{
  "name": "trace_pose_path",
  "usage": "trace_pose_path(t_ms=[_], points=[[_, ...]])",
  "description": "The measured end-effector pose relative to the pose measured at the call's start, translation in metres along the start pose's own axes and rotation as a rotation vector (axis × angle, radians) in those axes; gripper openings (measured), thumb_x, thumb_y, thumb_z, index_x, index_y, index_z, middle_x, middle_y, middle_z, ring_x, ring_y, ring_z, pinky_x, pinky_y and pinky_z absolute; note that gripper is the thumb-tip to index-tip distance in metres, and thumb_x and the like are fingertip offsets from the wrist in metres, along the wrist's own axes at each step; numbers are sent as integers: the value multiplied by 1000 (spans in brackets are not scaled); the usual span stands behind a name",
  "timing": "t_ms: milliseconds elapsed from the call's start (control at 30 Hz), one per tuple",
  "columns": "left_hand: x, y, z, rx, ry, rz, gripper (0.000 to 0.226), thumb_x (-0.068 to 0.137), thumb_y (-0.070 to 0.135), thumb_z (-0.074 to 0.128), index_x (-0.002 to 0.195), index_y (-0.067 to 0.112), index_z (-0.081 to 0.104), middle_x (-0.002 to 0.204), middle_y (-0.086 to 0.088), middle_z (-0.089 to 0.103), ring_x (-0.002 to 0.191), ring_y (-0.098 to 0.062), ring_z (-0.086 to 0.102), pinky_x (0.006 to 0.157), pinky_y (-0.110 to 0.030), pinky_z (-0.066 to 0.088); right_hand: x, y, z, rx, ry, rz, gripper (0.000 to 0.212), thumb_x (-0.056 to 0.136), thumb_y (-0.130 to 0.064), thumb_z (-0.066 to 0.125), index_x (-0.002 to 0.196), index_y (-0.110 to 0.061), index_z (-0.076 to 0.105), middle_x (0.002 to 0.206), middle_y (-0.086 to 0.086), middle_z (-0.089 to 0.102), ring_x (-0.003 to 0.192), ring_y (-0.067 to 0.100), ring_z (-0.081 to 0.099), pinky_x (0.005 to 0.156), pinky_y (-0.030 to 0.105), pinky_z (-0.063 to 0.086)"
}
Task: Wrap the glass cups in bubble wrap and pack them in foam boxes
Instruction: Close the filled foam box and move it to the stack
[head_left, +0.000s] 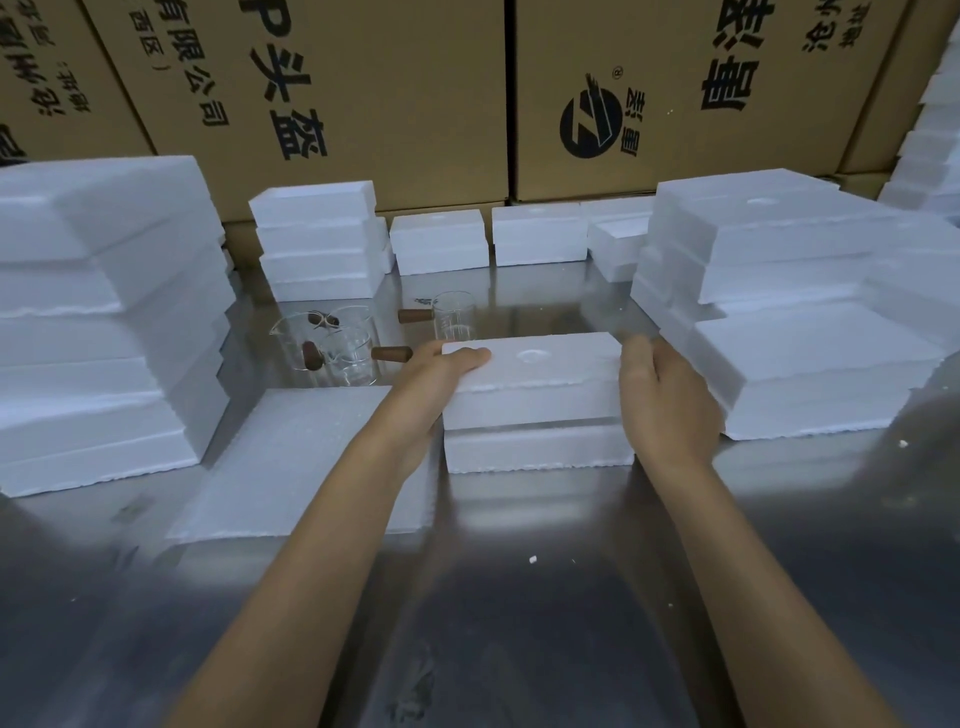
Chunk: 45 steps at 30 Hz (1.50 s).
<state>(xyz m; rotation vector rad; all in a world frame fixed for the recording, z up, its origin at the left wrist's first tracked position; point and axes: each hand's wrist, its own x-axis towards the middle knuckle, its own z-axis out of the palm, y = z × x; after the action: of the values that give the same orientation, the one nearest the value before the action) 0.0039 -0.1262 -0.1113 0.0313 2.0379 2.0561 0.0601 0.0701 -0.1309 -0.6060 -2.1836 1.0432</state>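
Head view: a steel table crowded with white foam, backed by printed cardboard cartons. At centre, a closed foam box, lid over base, seam showing along the near face, round dimple in the lid top. Left hand clasping the box's left end, thumb lying across the lid's top edge, remaining fingers hidden behind the end wall. Right hand cupped against the right end, fingers curled round the far corner, slightly blurred. Both hands thus gripping the one box, from opposite ends.

Just beyond the left hand, three glass cups with brown wooden handles: two close together, one standing apart farther back. All bare; no bubble wrap plainly visible. A loose foam slab lying flat beside the box, on the left. Tall foam stacks at left and right, lower ones along the back.

Handling, as judged: foam very light and stiff but crumbly, apt to shed beads and dent under pinching, so best taken broadly by the ends. Cups fragile and slippery; best taken round the body, not by the handle alone.
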Motion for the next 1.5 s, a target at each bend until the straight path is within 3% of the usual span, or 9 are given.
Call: trace_pose_path(t_ms=[67,233,500,867,1067,1167,1267,1400,1500], points=[[0,-1,-2,22,0,12,31,88,31,71,116,23,60,114,0,72,102,-18,70,91,-34,54,-1,0,1,69,-30,9,42,86,-43,22,76,-15,52,74,-4,56,76,23,50,69,35,32],[0,-6,-6,109,-17,30,34,87,41,72,115,30,57,117,7,68,107,-13,66,103,-37,48,-5,5,5,217,-66,6,26,86,-40,25,66,-25,33,64,-5,44,65,10,43,60,31,34],[1,-10,-6,138,-34,66,36,89,41,70,120,33,54,121,7,63,112,-12,62,107,-38,45,-7,17,11,284,-112,11,21,81,-48,24,78,-34,40,79,-13,53,79,0,50,66,31,39],[-2,-12,-2,69,13,94,40,88,37,73,124,30,57,115,12,67,104,-7,66,87,-26,50,-14,14,13,338,-43,19,17,86,-38,28,72,-32,37,68,-19,46,67,2,43,69,29,39],[-9,-5,-4,136,-33,75,41,90,37,71,125,27,54,121,7,64,109,-10,63,96,-30,49,-20,10,6,359,-46,41,21,85,-39,30,74,-25,42,73,-7,50,68,5,46,67,26,39],[-16,-3,-7,132,-49,57,40,88,36,73,122,25,55,121,6,65,107,-9,65,87,-25,49,-29,9,-1,398,-60,75,24,89,-35,38,72,-21,45,71,-5,50,68,12,45,65,31,39],[-28,-6,-3,89,-13,57,37,88,34,74,120,25,56,119,6,66,104,-10,66,90,-27,52,-40,11,-10,465,-72,179,28,91,-35,47,72,-14,47,66,-9,45,63,8,42,61,30,37],[-46,-6,12,-55,69,96,38,89,24,72,123,25,56,113,5,69,88,-8,71,65,-21,55,-51,6,-27,484,-31,223,31,90,-40,55,65,-22,52,55,-18,49,52,-3,46,57,27,37],[-56,14,31,-164,112,159,45,91,21,70,130,30,51,115,8,65,94,-12,68,63,-25,56,-42,-10,-52,498,51,108,30,90,-43,59,68,-24,61,60,-20,58,58,-5,53,55,16,41]])
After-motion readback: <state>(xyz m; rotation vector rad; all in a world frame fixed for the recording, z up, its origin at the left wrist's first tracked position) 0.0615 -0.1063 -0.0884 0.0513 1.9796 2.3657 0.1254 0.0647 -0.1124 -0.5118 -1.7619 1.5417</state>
